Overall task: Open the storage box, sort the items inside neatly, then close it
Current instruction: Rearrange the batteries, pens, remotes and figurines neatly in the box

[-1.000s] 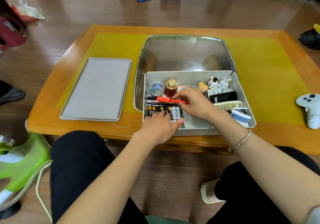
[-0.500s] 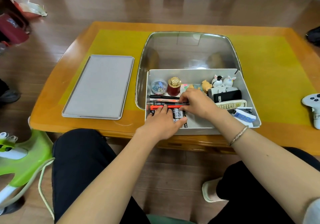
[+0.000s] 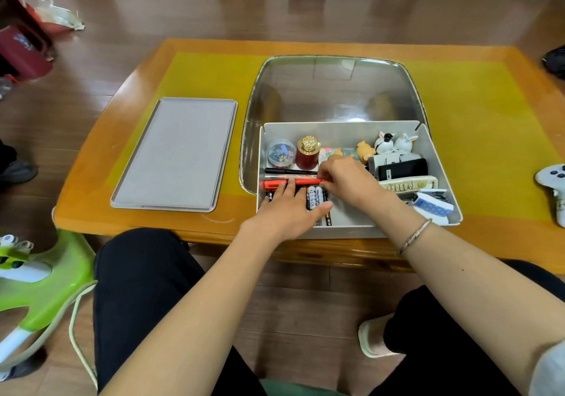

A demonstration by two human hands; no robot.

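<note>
You are seated at a low wooden table (image 3: 91, 163) with a yellow mat on it, your arms reaching forward over your knees. On the mat's left part lies the flat grey lid (image 3: 175, 154), well apart from your hands. Near the middle is a clear, shiny tray (image 3: 333, 89), and at the table's near edge, overlapping that tray, stands the open grey storage box (image 3: 440, 166).

Your left hand (image 3: 290, 212) lies palm down over a row of batteries (image 3: 315, 198) in the box's near left part, fingers straight and close together, fingertips touching an orange pen (image 3: 275, 184). Your right hand (image 3: 348, 181), with a bracelet on its wrist, is curled at the right end of that orange pen; the fingertips seem to pinch it, though they are partly hidden.

Just behind the orange pen lie two more pens side by side. In the far left corner stand a small round clear tub (image 3: 281, 152) and a dark red jar with a gold cap (image 3: 307, 154). The right side holds small animal figures (image 3: 394, 143), a black device (image 3: 403, 169), a cream remote (image 3: 409, 185) and a blue-and-white packet (image 3: 431, 205).

At the table's right edge rests a white game controller (image 3: 553, 181).
</note>
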